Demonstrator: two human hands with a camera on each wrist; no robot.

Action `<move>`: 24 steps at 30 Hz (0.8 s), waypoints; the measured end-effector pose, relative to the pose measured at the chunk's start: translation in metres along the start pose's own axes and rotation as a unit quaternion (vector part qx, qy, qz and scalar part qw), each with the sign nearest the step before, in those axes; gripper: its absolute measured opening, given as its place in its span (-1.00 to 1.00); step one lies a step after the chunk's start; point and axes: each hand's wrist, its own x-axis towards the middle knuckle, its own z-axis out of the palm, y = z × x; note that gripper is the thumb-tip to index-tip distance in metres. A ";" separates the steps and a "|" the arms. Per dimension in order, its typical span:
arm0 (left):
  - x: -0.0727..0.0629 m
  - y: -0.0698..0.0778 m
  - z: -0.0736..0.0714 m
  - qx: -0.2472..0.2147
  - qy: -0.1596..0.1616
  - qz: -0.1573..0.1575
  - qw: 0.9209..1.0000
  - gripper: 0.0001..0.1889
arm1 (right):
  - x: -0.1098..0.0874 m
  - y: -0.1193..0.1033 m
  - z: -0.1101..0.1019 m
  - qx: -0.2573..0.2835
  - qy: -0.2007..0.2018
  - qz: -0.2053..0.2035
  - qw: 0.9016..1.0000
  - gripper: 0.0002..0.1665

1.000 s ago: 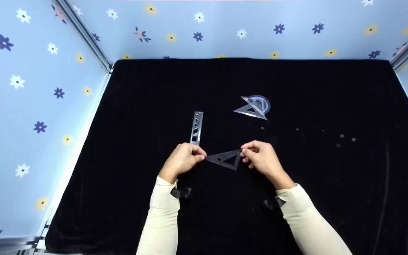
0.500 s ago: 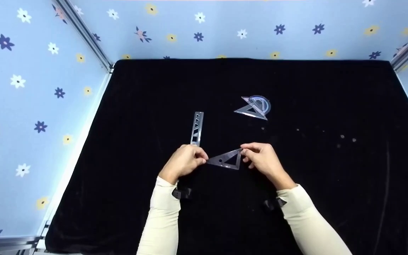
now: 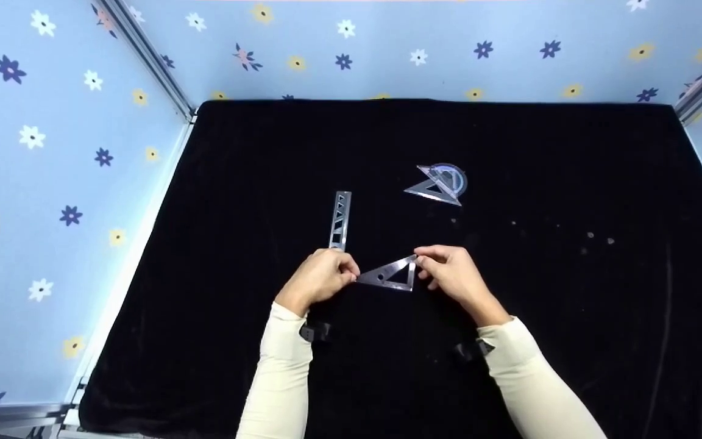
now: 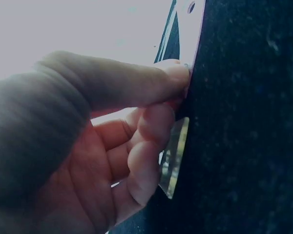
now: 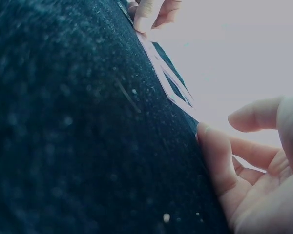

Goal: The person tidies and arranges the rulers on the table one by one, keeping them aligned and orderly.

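My left hand (image 3: 319,277) pinches the narrow tip of a clear set square (image 3: 384,277) between thumb and fingers. The set square has a triangular cut-out and a small round hole, and lies flat or nearly flat on the black cloth. On the far side, my right hand (image 3: 453,272) touches its upper right corner with a fingertip, while the thumb (image 5: 244,117) stands apart in the right wrist view. A clear stencil ruler (image 3: 339,219) with shaped cut-outs lies just beyond my left hand, its near end hidden by the hand in the head view.
Farther back, another clear set square (image 3: 430,191) overlaps a clear protractor (image 3: 457,177); some outlines are hard to separate. Black cloth (image 3: 253,183) covers the table. Flowered blue panels (image 3: 387,67) stand along the left, back and right.
The left hand has shifted slightly right and nearer the body. The set square between the hands has turned a little, its narrow tip coming nearer. The ruler and far pieces have stayed put.
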 end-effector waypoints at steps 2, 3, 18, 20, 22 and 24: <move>0.001 -0.001 0.000 -0.005 -0.002 0.004 1.000 -0.90 | 0.000 -0.001 0.000 -0.002 -0.002 0.000 1.000 -0.64; 0.001 -0.002 0.000 -0.007 -0.004 0.008 1.000 -0.89 | -0.001 -0.001 0.000 -0.003 -0.003 0.000 1.000 -0.64; 0.002 -0.010 -0.002 -0.078 -0.007 0.004 0.997 -0.87 | -0.003 -0.003 0.000 -0.001 -0.016 -0.007 1.000 -0.63; 0.002 -0.010 -0.002 -0.089 -0.006 -0.009 0.996 -0.86 | -0.003 -0.003 0.000 0.001 -0.016 -0.005 1.000 -0.63; 0.002 -0.010 -0.002 -0.101 -0.005 -0.017 0.995 -0.85 | -0.002 -0.002 0.000 0.001 -0.016 -0.005 1.000 -0.63; 0.002 -0.010 -0.002 -0.110 -0.001 -0.023 0.994 -0.84 | -0.002 -0.003 0.000 -0.001 -0.017 -0.007 1.000 -0.64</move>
